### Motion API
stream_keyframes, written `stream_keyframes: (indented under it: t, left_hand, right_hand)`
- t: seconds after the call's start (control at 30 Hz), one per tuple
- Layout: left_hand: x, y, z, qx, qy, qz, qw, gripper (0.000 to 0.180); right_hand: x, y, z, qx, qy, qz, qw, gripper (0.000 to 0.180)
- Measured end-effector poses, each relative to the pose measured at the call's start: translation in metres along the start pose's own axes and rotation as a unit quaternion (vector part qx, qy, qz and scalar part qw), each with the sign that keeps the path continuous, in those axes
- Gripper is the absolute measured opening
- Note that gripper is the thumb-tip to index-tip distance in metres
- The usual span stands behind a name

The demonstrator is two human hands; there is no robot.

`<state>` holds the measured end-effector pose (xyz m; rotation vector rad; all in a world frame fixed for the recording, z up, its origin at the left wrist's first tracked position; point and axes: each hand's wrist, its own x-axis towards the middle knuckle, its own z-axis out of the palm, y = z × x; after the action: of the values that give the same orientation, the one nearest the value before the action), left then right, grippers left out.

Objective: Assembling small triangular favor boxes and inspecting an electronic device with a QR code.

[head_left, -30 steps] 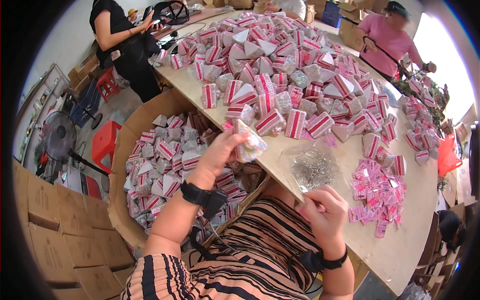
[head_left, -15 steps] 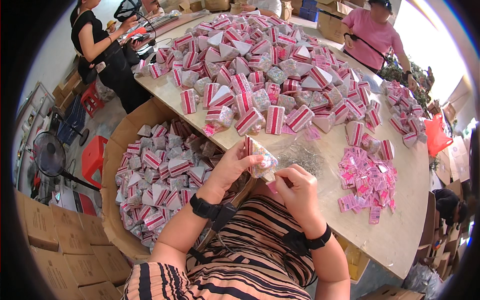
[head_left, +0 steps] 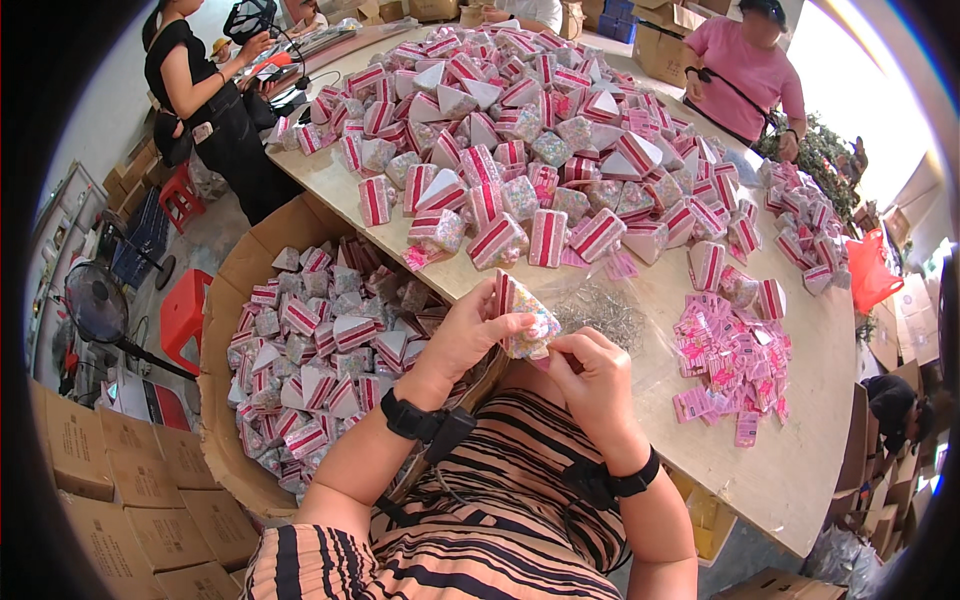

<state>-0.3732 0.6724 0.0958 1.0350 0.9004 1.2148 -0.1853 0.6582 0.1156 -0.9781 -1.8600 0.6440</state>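
My left hand (head_left: 466,338) is closed around a cake-slice ornament (head_left: 528,318) with a dark pink stripe and a multicoloured speckled side, held tilted above the table's near edge. The fingertips of my right hand (head_left: 597,385) are pinched at the ornament's lower corner. A bit of a pink tag (head_left: 541,363) shows beside them, mostly hidden by the fingers. Just beyond my right hand, thin silver metal pieces (head_left: 608,312) lie heaped on clear plastic. Pink printed tags (head_left: 735,355) are piled to the right of that.
A large mound of cake-slice ornaments (head_left: 530,140) covers the far part of the table (head_left: 800,440). More fill a cardboard box (head_left: 235,400) at my left. People stand at the far left (head_left: 200,90) and far right (head_left: 745,75). A red stool (head_left: 185,318) and a fan (head_left: 98,300) stand left.
The ornament has tipped slightly in my left hand, and my right fingertips are closer against its lower corner. At the far right, the person in pink has drawn one arm inward.
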Motion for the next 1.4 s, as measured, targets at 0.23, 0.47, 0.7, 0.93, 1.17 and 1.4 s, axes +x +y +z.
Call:
stream_keyframes:
  t: [0.23, 0.47, 0.7, 0.93, 1.17, 1.4]
  left_hand:
    - [0.002, -0.004, 0.004, 0.029, 0.004, 0.023, 0.999, 0.041]
    - [0.003, -0.008, 0.002, 0.024, 0.006, 0.032, 0.999, 0.043]
    - [0.003, -0.007, 0.0, 0.045, 0.004, 0.053, 0.998, 0.042]
    - [0.0, 0.0, 0.0, 0.056, 0.0, 0.032, 0.998, 0.051]
    - [0.006, -0.009, -0.013, 0.114, 0.021, 0.048, 0.992, 0.048]
    - [0.031, -0.015, -0.042, 0.105, 0.075, -0.037, 0.991, 0.041]
  right_hand:
    - [-0.002, -0.001, -0.004, 0.0, 0.008, -0.002, 1.0, 0.007]
    - [-0.003, 0.002, -0.002, -0.001, 0.008, 0.001, 1.0, 0.008]
    - [-0.003, 0.004, 0.0, -0.002, 0.005, -0.006, 1.0, 0.008]
    - [-0.003, 0.005, 0.001, -0.014, -0.007, -0.007, 1.0, 0.008]
    - [-0.006, 0.009, 0.005, -0.009, 0.002, 0.001, 1.0, 0.006]
    - [-0.016, 0.016, 0.012, 0.005, -0.017, 0.044, 0.999, 0.003]
